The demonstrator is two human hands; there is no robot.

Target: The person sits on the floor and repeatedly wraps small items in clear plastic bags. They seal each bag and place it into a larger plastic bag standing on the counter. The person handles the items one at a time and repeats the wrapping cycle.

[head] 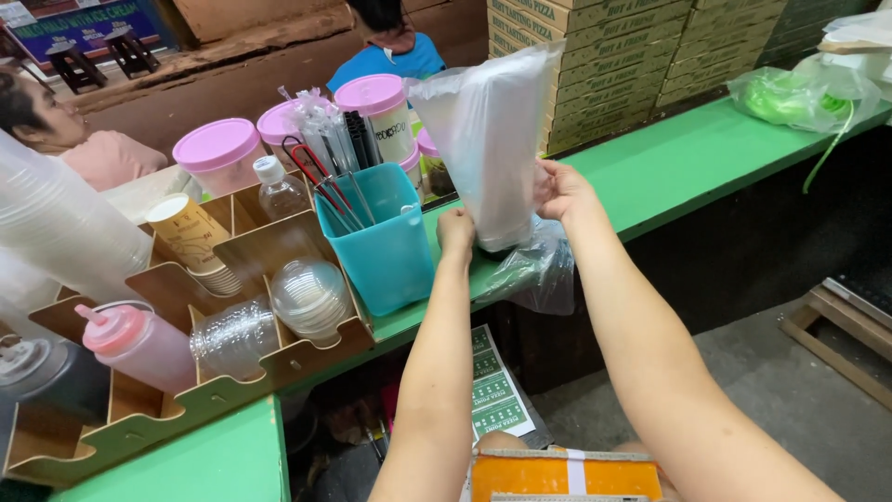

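Your left hand is closed in a pinch on the lower left edge of a clear plastic bag, and your right hand pinches the same bag at its right side, thumb in front. The bag stands upright between your 2 hands, thin, glossy and see-through, wide at its open top and narrowing downward, with a tall dark shape showing faintly inside; what that shape is cannot be told. Its bottom sits at the front edge of the green counter. Just below it a second crumpled clear bag hangs over that edge.

Just to the left of your left hand stands a teal bin holding straws and utensils. Further left, a wooden organizer carries domed clear lids, paper cups and a pink squeeze bottle. Pink-lidded tubs stand behind it. Toward the back edge, stacked pizza boxes rise behind the bag, and a bag with green contents lies near the far right corner.
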